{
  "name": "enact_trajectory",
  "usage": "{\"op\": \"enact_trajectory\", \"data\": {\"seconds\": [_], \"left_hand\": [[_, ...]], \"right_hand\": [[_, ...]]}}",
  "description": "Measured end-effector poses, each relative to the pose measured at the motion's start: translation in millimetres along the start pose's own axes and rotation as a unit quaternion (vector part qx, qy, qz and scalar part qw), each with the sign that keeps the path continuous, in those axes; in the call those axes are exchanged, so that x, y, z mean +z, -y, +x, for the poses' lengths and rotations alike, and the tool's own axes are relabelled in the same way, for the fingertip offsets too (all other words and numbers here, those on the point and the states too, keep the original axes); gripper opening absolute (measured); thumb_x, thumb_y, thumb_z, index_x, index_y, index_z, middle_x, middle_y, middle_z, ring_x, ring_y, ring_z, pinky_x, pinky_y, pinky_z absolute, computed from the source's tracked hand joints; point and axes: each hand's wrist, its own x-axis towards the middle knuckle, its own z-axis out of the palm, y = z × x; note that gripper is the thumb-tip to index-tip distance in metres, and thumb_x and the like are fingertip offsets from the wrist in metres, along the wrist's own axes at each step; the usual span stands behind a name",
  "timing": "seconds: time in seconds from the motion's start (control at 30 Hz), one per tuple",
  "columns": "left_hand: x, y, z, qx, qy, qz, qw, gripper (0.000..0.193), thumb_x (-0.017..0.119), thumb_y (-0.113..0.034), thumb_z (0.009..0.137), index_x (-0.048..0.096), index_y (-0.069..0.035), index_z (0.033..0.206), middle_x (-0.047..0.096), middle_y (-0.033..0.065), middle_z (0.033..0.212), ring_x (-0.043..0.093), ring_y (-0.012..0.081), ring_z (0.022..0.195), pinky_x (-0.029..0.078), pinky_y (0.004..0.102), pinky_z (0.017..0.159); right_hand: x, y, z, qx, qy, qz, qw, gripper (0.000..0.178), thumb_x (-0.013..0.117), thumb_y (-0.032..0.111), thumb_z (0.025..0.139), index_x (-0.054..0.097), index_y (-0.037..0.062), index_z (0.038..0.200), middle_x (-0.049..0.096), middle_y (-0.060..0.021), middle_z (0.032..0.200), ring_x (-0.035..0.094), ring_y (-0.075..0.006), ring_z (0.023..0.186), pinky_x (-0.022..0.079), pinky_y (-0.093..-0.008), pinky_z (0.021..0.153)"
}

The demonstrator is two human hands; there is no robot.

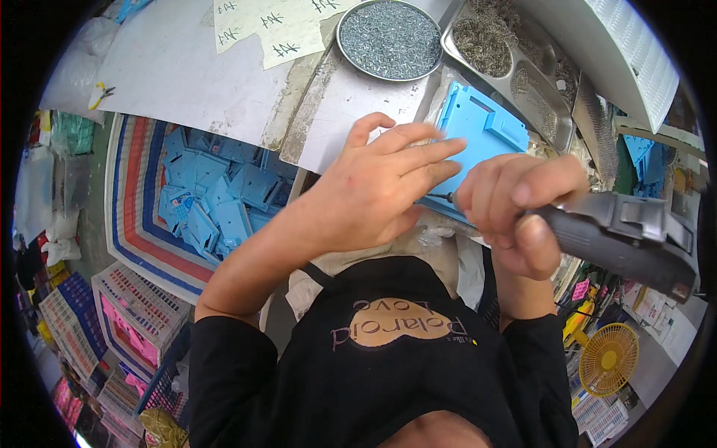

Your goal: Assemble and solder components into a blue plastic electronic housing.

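Left hand (381, 183) spread over blue panel's (464, 125) left edge, right hand (515, 201) clutching black driver (616, 237) at its right; panel likely light, stiff, slick, best held by edges.

The right hand (519, 201) grips a black screwdriver (612, 235) at 1 blue panel (476, 145).

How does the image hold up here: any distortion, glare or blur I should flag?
Head view: strong fisheye, black corners, straight edges bowing toward the rim; head view: bright light, the white tabletop looking pale and the divided metal tray showing some shine; head view: the right hand looks slightly soft at its outer edge, perhaps from motion.
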Motion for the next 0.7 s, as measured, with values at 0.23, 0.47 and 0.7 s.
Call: {"op": "enact_trajectory", "data": {"seconds": [0.23,0.47,0.7], "left_hand": [[16,17,-6,-0.003,0.07,-0.012,0.997,0.04,0.072,-0.008,0.076,0.073,-0.009,0.116,0.068,0.0028,0.135,0.056,0.017,0.135,0.043,0.0427,0.092],[20,12,-3,-0.017,0.048,-0.017,0.999,0.036,0.072,-0.008,0.078,0.073,-0.013,0.114,0.071,0.0006,0.13,0.059,0.0153,0.13,0.041,0.0405,0.087],[38,-8,47,0.038,0.07,0.024,0.997,0.035,0.074,-0.01,0.077,0.073,-0.008,0.112,0.068,0.0042,0.123,0.061,0.0233,0.101,0.047,0.0386,0.083]], "right_hand": [[2,-18,-21,0.028,0.034,-0.132,0.99,0.02,0.069,0.014,0.095,0.051,0.0077,0.099,0.054,-0.0024,0.061,0.052,-0.0163,0.051,0.047,-0.0357,0.057],[1,-23,-15,-0.057,0.067,-0.222,0.971,0.016,0.067,0.005,0.09,0.054,0.0052,0.101,0.06,-0.0068,0.069,0.059,-0.0193,0.059,0.05,-0.0349,0.059],[-82,27,-27,-0.105,-0.102,-0.027,0.989,0.031,0.055,0.02,0.095,0.052,0.0032,0.12,0.039,0.0018,0.057,0.045,-0.0139,0.052,0.044,-0.0335,0.058]]}}
